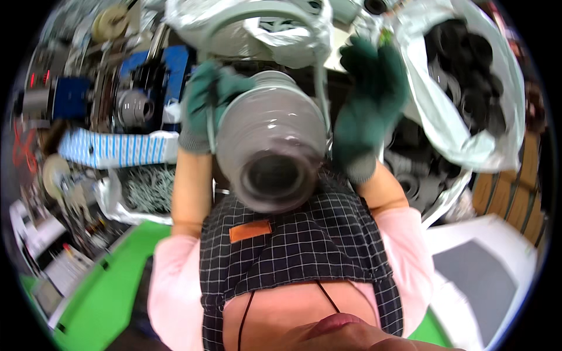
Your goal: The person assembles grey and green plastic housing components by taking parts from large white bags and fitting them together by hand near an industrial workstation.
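Note:
In the middle hangs a translucent grey, stepped round housing (pixel 272 126), lantern-like, with a dark round opening toward me and a pale loop handle (pixel 321 88) arching over it. My left hand (pixel 213 96), in a green knit glove, is closed at the left side of the loop, its fingers reaching to the housing. Part of its grip is hidden. My right hand (pixel 374 102), gloved alike and blurred by motion, is raised on the right with fingers apart, holding nothing. It is nearest the right side of the loop.
At right, a white plastic bag (pixel 430 111) holds dark round parts, with more parts below. A box of small grey pieces (pixel 149 187) lies left, below a blue-striped strip (pixel 120 149). Blue machinery (pixel 70 99) stands far left. More white bags (pixel 287 44) lie behind the housing.

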The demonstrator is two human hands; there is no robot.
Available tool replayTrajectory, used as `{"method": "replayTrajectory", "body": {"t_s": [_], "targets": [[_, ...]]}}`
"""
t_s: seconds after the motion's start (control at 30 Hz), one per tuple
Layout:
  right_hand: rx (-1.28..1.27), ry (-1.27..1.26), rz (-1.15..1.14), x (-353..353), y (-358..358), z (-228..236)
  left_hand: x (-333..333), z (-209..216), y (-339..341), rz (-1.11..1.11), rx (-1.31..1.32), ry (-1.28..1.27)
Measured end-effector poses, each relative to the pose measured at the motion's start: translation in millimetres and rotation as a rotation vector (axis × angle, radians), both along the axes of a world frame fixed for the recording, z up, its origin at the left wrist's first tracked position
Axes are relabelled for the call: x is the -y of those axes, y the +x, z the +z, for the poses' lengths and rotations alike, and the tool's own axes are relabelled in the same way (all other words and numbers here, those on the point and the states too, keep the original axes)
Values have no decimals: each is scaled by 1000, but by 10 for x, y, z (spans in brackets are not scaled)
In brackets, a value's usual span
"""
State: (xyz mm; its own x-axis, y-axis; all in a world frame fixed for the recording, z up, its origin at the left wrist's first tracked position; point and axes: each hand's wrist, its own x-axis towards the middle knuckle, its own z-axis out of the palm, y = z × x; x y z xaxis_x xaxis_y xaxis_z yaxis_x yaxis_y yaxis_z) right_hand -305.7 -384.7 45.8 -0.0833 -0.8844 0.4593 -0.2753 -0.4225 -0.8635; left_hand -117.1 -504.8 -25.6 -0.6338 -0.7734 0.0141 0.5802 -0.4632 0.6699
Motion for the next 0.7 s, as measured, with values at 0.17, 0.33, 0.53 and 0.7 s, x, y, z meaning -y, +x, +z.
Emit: {"method": "replayTrajectory", "body": {"t_s": [0.17, 0.33, 0.53, 0.7], "targets": [[793, 393, -85, 40, -269, -360, -187, -11, -7, -40, -243, 40], [776, 462, -138, -281, -651, -97, -227, -21, -222, 113, 108, -180], [674, 433, -115, -177, -959, -92, -385, 215, -766, 654, 540, -66], [769, 64, -246, -476, -1055, -63, 116, -24, -887, -207, -198, -231]]}}
